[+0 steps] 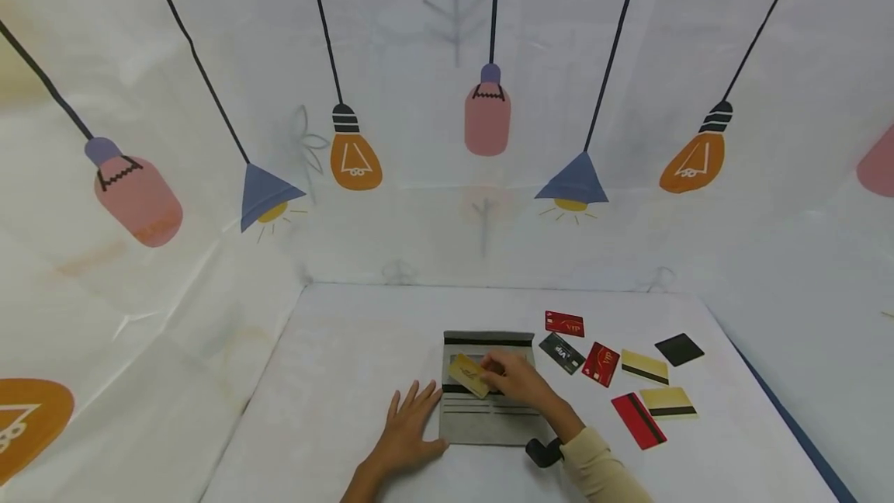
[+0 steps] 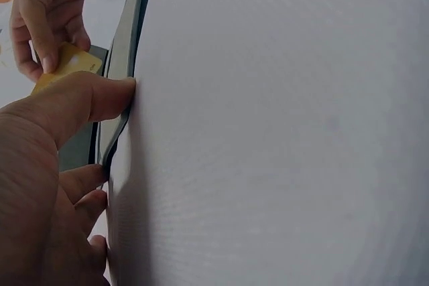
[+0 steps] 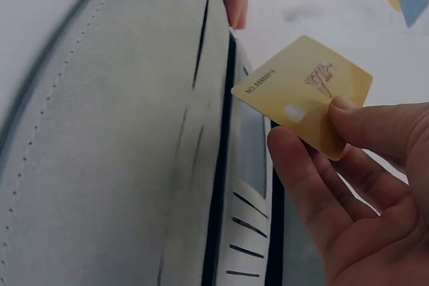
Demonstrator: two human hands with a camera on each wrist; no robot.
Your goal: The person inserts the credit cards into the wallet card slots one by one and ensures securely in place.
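Note:
A grey wallet (image 1: 482, 431) lies unfolded on the white table, its inside with card slots facing up. Over its upper part my right hand (image 1: 518, 379) pinches a gold card (image 1: 466, 376) between thumb and fingers. Close up in the right wrist view, the gold card (image 3: 315, 92) is tilted, with its chip and number side showing, just above the wallet's slots (image 3: 245, 236). My left hand (image 1: 410, 429) rests by the wallet's left edge with fingers stretched out. Its thumb (image 2: 110, 95) touches that edge in the left wrist view.
Right of the wallet lie several loose cards: red VIP cards (image 1: 564, 324), a black VIP card (image 1: 562, 353), gold cards (image 1: 645, 367), a red striped card (image 1: 639, 421) and a plain black card (image 1: 680, 349). A white sheet printed with lamps (image 1: 486, 119) hangs behind the table.

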